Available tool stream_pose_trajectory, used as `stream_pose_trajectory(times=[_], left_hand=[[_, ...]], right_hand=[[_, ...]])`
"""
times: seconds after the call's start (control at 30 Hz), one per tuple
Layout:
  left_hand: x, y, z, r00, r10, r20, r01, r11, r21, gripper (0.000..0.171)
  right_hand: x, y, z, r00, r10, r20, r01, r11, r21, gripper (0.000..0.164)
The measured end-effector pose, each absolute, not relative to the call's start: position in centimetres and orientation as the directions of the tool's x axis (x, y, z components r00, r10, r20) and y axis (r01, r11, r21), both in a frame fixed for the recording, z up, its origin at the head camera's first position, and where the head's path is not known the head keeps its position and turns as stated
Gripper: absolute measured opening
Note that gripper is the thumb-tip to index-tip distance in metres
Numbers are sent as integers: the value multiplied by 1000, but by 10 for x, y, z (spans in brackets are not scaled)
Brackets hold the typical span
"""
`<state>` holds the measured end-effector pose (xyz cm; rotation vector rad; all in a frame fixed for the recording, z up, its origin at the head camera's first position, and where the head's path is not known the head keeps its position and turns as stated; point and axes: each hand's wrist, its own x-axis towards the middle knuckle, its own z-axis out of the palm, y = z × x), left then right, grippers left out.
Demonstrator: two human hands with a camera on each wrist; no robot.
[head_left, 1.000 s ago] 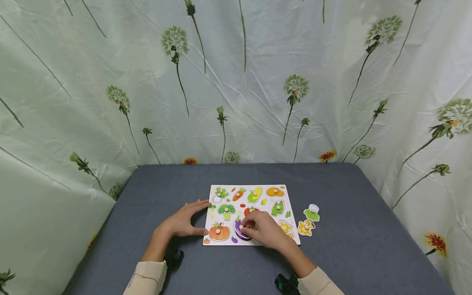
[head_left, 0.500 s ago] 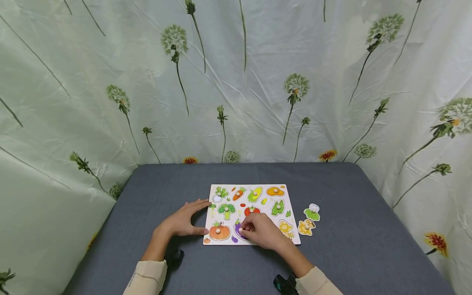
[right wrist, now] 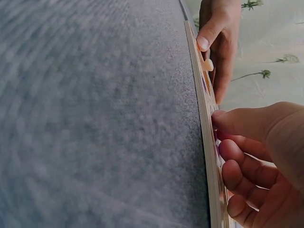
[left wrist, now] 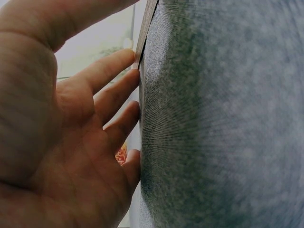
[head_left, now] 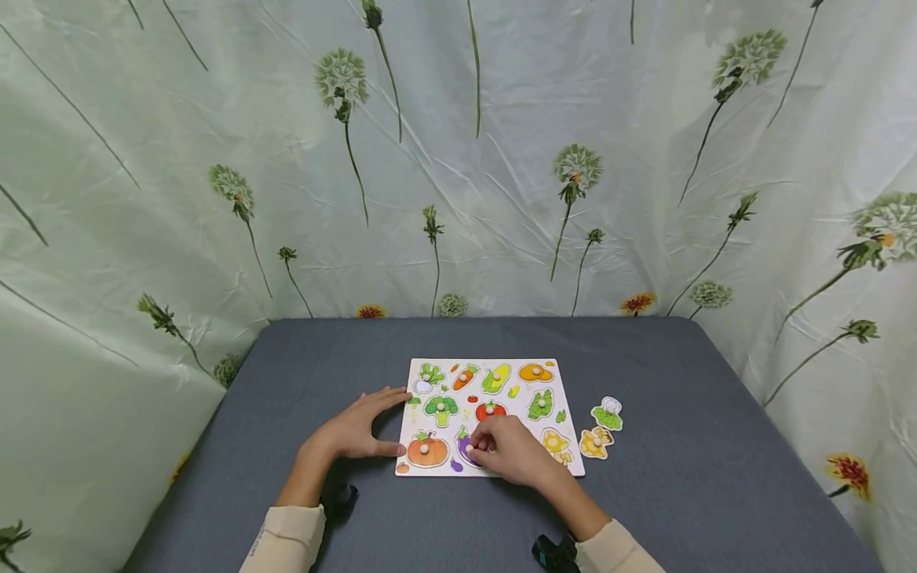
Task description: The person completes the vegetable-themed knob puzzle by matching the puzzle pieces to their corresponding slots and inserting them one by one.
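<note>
A white peg puzzle board [head_left: 458,469] with vegetable pieces lies on the grey table. The right hand [head_left: 516,452] pinches the small knob of the purple eggplant piece [head_left: 462,442], which lies over the board's front row and is partly covered by the fingers. At the board's left side, the left hand [head_left: 351,428] is spread, thumb by the near corner and index finger by the edge further back. In the left wrist view its fingertips [left wrist: 135,76] rest at the table and board edge. The right wrist view shows the right fingers [right wrist: 232,149] close over the board face.
Right of the board lie two loose pieces: a green-and-white cabbage-like one [head_left: 607,414] and a yellow one [head_left: 595,442]. On the board are a pumpkin piece [head_left: 427,452], a broccoli piece [head_left: 440,409] and several others. A floral curtain [head_left: 458,159] hangs behind the table.
The right hand has shifted slightly down and turned with the eggplant piece, whose lower striped edge is now hidden by the hand. The left hand stays in place.
</note>
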<state>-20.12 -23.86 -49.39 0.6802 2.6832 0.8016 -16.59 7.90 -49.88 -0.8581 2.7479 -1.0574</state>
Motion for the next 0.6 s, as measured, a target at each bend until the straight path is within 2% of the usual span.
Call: stream_pose_trajectory(times=[0.6], left_hand=[[-202, -239, -495, -857, 503, -110, 362, 740, 566, 93]], right_hand=[[-165, 85, -496, -845, -520, 120, -455, 584, -672, 11]])
